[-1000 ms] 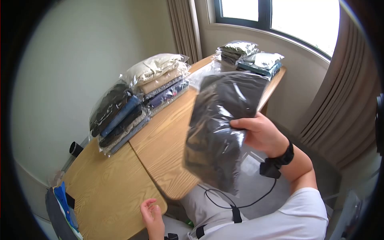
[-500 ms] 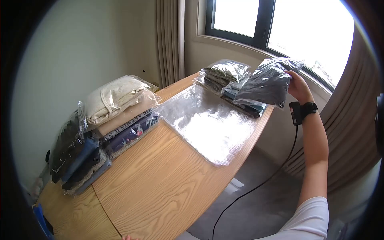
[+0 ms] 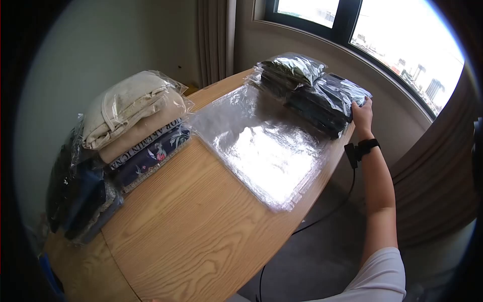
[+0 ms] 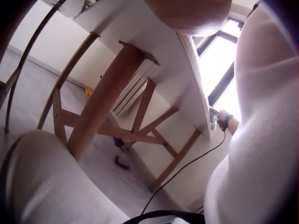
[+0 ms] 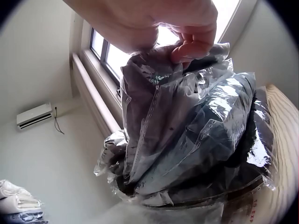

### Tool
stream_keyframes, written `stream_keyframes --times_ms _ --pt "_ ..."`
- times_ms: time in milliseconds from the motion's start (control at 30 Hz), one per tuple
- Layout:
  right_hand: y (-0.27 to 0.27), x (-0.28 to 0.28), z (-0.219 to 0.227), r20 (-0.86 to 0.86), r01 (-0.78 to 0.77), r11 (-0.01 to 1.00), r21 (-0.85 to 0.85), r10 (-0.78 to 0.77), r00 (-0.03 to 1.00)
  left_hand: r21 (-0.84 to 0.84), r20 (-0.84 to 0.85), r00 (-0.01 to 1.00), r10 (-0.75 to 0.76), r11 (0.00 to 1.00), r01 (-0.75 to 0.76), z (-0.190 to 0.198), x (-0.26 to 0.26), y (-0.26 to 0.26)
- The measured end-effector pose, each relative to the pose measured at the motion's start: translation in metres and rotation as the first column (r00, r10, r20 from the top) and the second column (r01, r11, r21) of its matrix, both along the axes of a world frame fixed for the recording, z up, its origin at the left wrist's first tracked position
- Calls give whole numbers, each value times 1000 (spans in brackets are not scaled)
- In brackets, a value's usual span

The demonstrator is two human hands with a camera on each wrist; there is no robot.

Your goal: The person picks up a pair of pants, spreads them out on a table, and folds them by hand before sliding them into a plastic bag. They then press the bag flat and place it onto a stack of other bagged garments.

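My right hand [image 3: 362,113]: pinching the end of one dark folded garment in clear plastic [image 3: 334,94], atop a bagged stack near the pale wooden table's [image 3: 201,216] edge. Risk: slick film, off-centre release, probable slide-off. My left hand [image 4: 189,16]: grip indeterminable.

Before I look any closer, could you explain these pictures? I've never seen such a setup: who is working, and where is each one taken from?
There is no machine: a person works bare-handed, wearing one camera on the head and one on each wrist. The head picture looks down at a wooden table. On it are bagged, folded fabrics, one stack topped by a cream bundle, then glossy clear plastic, and bagged piles at the far end. The right hand pinches a dark bagged item on one of those; the right wrist picture shows this close up. The left wrist picture looks up under the table. Part of the left hand seems to show at its top, fingers hidden.
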State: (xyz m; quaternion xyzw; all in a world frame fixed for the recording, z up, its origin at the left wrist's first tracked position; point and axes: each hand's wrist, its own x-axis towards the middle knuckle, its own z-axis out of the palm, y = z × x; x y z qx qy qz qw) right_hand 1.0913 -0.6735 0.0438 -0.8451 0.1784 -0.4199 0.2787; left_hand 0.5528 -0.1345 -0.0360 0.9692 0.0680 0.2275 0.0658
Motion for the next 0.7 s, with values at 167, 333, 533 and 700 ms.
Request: stream_keyframes --times_ms 167,333,533,700 --pt "-35 33 -9 -141 -8 997 72 18 990 -35 -2 1000 -18 999 18 2 0 1" --pt "-53 -24 -47 198 -501 710 495 470 861 -62 -28 999 44 997 -46 -5 -6 7" --pt "118 -201 -72 122 -659 522 542 727 676 -59 27 995 96 994 -94 -6 -11 6" --pt "252 -330 -99 107 -692 244 680 900 423 -139 55 997 57 989 -48 -9 -14 11"
